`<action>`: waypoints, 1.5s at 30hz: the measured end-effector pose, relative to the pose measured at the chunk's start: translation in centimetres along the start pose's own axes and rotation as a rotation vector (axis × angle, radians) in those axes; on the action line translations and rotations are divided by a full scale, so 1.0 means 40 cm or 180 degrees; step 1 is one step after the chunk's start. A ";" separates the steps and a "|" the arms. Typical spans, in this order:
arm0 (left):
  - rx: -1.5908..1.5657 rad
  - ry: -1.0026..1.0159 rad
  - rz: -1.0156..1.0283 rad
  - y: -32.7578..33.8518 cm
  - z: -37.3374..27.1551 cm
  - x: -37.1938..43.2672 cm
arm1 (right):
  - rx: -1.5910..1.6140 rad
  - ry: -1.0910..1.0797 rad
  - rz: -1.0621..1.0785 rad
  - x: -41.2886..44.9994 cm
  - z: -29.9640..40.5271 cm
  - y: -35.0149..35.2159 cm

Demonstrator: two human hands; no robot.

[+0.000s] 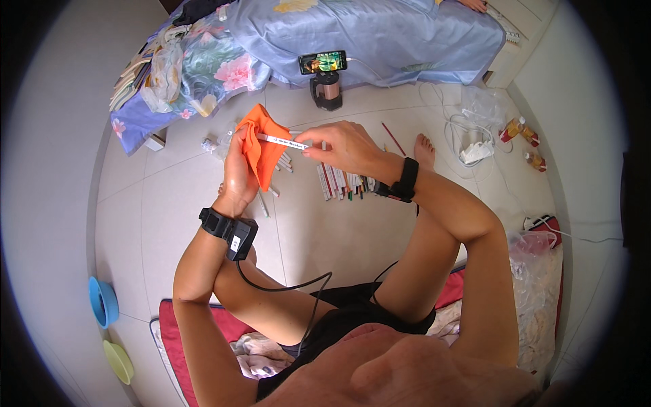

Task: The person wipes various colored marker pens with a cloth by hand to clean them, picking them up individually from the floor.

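My left hand [240, 170] grips an orange cloth [265, 162], which is folded and bunched around the fingers. A white marker pen [285, 142] with dark print lies across the cloth, its left end against the folds. The fingertips of my right hand [346, 147] pinch the marker's other end. On the tiles below my right wrist, several markers and pencils [338, 183] lie side by side in a row. More loose markers [263, 204] are scattered under the cloth and partly hidden by it.
A phone [323, 62] leans on a dark flask [327, 91] by the bed [396, 46]. One red pencil [393, 139] lies apart. White cables and a power strip [477, 152], juice bottles [511, 129] and a plastic bag [483, 104] are at right. Blue [103, 302] and green basins [118, 362] stand left.
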State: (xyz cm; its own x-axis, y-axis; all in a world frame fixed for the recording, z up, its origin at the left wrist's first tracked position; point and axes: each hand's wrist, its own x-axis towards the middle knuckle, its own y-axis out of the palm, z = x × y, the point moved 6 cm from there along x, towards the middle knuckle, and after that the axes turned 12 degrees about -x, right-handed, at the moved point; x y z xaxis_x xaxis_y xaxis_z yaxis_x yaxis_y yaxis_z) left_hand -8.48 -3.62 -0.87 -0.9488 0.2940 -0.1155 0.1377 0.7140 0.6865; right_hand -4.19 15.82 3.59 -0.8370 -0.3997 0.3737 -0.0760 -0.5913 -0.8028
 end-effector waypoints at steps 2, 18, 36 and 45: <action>-0.0078 -0.0063 -0.0017 0.004 -0.001 -0.003 | 0.0046 -0.0043 -0.0032 -0.003 -0.003 0.001; 0.0663 -0.0465 0.0373 0.056 0.096 -0.026 | 0.1268 0.0094 -0.0179 0.016 -0.006 0.034; 0.0632 -0.0616 0.0276 0.033 0.085 -0.024 | 0.0999 0.0120 0.0005 0.020 -0.008 0.035; 0.0510 -0.0331 -0.0035 0.028 0.028 -0.024 | 0.0851 0.0310 0.0049 0.023 -0.006 0.026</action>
State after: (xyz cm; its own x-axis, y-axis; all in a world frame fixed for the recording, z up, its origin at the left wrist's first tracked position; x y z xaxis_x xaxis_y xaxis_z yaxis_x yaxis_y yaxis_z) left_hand -7.11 -2.39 -0.78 -0.9172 0.3438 -0.2015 0.1789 0.8070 0.5627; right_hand -5.15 14.99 2.98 -0.8860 -0.3486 0.3057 0.0718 -0.7546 -0.6522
